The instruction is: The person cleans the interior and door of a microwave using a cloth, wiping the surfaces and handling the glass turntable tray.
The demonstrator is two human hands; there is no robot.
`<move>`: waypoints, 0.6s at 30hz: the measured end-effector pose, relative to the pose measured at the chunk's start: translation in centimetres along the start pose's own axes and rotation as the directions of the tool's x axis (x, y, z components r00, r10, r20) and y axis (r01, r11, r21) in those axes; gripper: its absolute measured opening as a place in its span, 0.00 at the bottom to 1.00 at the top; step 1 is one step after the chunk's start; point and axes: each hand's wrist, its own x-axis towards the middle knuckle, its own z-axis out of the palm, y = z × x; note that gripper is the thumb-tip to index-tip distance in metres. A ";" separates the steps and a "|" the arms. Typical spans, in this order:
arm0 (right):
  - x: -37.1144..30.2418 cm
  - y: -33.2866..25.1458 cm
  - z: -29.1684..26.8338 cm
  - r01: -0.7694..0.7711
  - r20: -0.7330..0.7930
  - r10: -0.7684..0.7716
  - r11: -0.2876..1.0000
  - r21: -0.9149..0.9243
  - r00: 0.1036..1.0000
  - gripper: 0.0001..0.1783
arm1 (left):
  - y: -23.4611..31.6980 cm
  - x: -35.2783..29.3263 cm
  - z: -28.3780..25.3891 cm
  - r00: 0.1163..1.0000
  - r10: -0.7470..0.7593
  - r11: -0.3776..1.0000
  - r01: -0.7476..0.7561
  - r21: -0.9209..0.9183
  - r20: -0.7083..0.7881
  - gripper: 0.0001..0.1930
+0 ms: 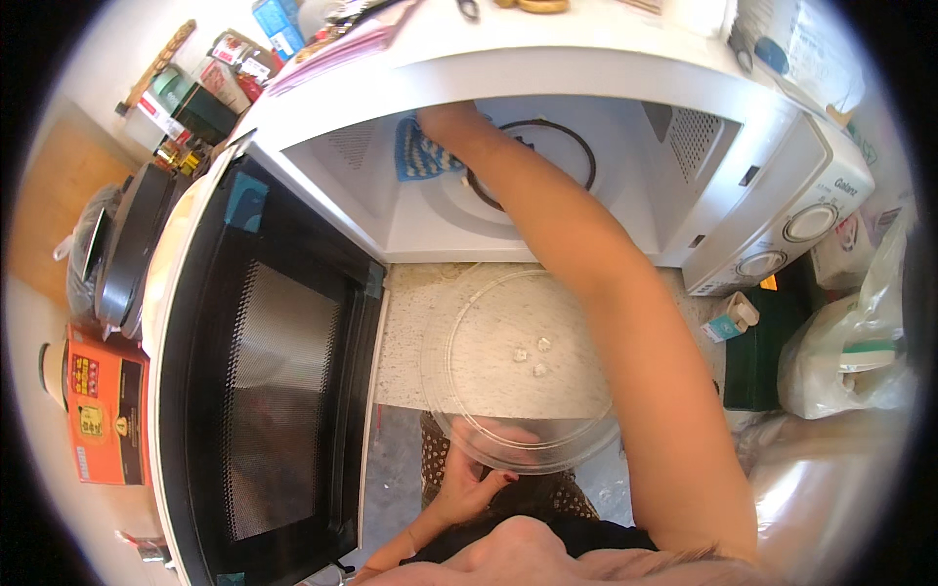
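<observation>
My right arm reaches into an open white microwave oven. Inside, by the left wall, my right hand is on a blue-and-white patterned cloth; its fingers are mostly hidden by the cavity's top edge. A dark roller ring lies on the cavity floor, partly behind my forearm. Below the opening, my left hand grips the near rim of a clear glass turntable plate, fingers underneath and thumb at the edge. Part of the plate overlaps the speckled counter, and my right arm covers some of its right side.
The black microwave door stands swung out on the left. Further left are an orange box and a dark round pan. To the right are a small carton and a clear plastic bag. Papers lie on top of the microwave.
</observation>
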 end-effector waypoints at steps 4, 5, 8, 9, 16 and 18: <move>-1.1 -3.4 -3.6 -0.069 0.243 0.080 0.996 -0.055 0.967 0.19 | 0.2 -0.2 -0.2 1.000 -0.029 0.999 0.029 0.022 -0.007 0.26; -0.9 -4.0 -4.4 -0.026 0.391 0.083 0.988 -0.151 0.917 0.18 | 0.0 -0.1 -0.2 1.000 -0.008 1.000 0.008 0.019 0.008 0.26; -1.8 -7.4 -6.1 0.009 0.771 0.179 0.972 -0.233 0.611 0.13 | -0.4 0.1 -0.1 0.999 0.046 0.998 -0.047 0.047 0.009 0.26; -3.3 -9.4 -6.8 -0.048 0.780 0.189 0.978 -0.201 0.597 0.13 | -0.3 0.0 0.0 0.998 0.062 0.996 -0.062 0.067 0.004 0.26; -4.4 -8.3 -5.1 -0.201 0.586 0.292 0.955 -0.216 0.756 0.17 | -0.5 -0.3 0.4 0.998 0.058 0.989 -0.058 -0.134 -0.008 0.25; -3.1 -5.5 -3.9 -0.113 0.461 0.238 0.953 -0.282 0.855 0.17 | -0.4 0.0 0.5 0.999 0.051 0.987 -0.053 -0.154 -0.014 0.25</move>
